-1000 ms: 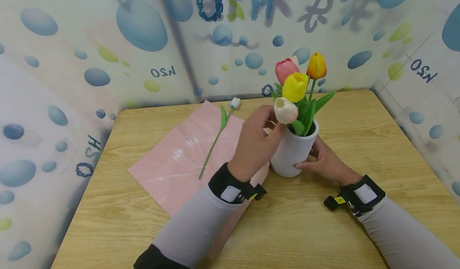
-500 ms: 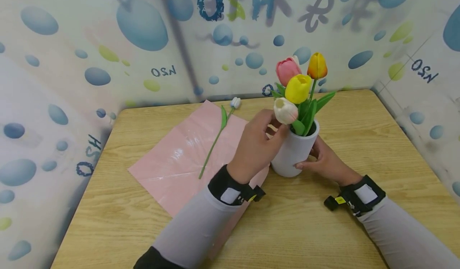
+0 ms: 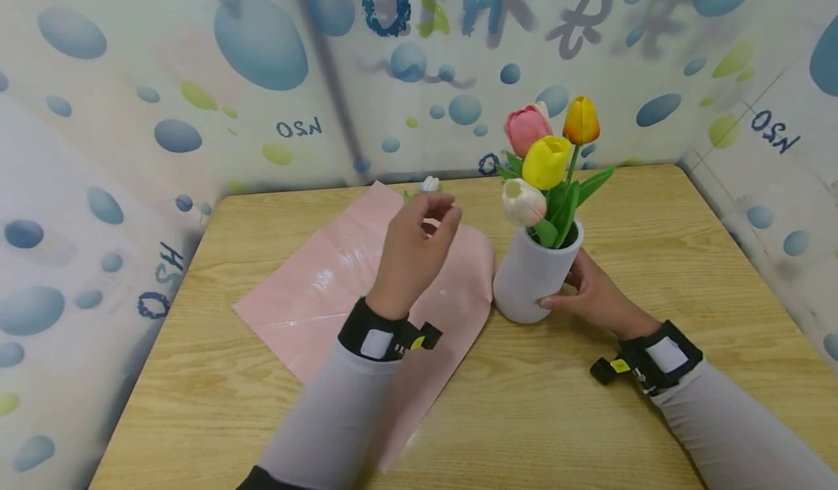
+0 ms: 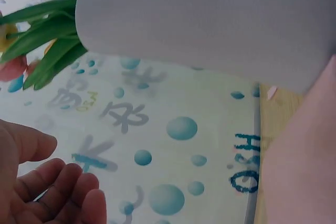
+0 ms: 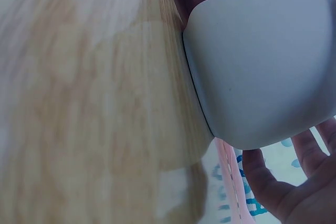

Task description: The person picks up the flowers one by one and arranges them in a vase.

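A white vase (image 3: 529, 279) stands on the table holding several tulips: a pink one (image 3: 527, 129), a yellow one (image 3: 547, 163), an orange one (image 3: 581, 121) and a white one (image 3: 524, 203). My right hand (image 3: 599, 297) grips the vase low on its right side; in the right wrist view the fingers (image 5: 262, 179) curve around its wall. My left hand (image 3: 415, 250) hovers over pink wrapping paper (image 3: 308, 294), left of the vase, its loosely bent fingers holding nothing. Behind it lies a single pale tulip (image 3: 429, 184), only its bloom and a leaf tip showing, its stem hidden.
The wooden table (image 3: 655, 417) ends at the patterned wall covering (image 3: 262, 148) at the back. The paper's right edge reaches the foot of the vase. Green leaves (image 3: 594, 183) spread out to the right over the vase's rim.
My left hand has let go at the white tulip by the vase's rim and moved left over the paper, now covering the lying tulip's stem. My right hand has stayed on the vase.
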Demonstrator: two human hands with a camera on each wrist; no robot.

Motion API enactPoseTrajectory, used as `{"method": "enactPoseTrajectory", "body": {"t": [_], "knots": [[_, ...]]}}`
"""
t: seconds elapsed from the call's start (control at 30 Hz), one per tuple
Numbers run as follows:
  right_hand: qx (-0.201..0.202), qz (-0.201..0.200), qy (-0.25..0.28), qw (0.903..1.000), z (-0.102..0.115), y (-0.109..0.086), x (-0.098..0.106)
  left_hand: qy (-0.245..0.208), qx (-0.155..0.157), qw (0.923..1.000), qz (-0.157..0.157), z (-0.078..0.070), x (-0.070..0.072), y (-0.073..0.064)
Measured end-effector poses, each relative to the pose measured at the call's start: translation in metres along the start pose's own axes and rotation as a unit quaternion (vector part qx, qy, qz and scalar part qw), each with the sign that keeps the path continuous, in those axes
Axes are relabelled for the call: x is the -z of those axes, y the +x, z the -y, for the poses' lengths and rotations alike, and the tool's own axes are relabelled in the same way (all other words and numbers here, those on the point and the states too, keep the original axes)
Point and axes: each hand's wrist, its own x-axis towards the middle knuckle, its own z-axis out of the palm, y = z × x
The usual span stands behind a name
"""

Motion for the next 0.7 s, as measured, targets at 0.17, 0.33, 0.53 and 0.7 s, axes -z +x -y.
{"method": "enactPoseTrajectory", "body": {"t": [0.17,0.33,0.53,0.7], "knots": [[-0.001,0.002,-0.002,1.0000,0.000,0.000,0.000,0.025,0.041,0.9983,-0.034,0.019,0.023,0.007],[-0.002,0.000,-0.004,1.0000,0.000,-0.001,0.000,0.057,0.093,0.9932,-0.041,0.037,0.042,0.012],[-0.011,0.001,-0.007,0.9999,0.002,-0.001,-0.001,0.121,0.166,0.9787,0.002,0.059,0.055,0.015],[-0.016,0.003,-0.005,0.9999,0.003,-0.001,0.000,0.174,0.221,0.9576,0.062,0.079,0.057,0.017]]}}
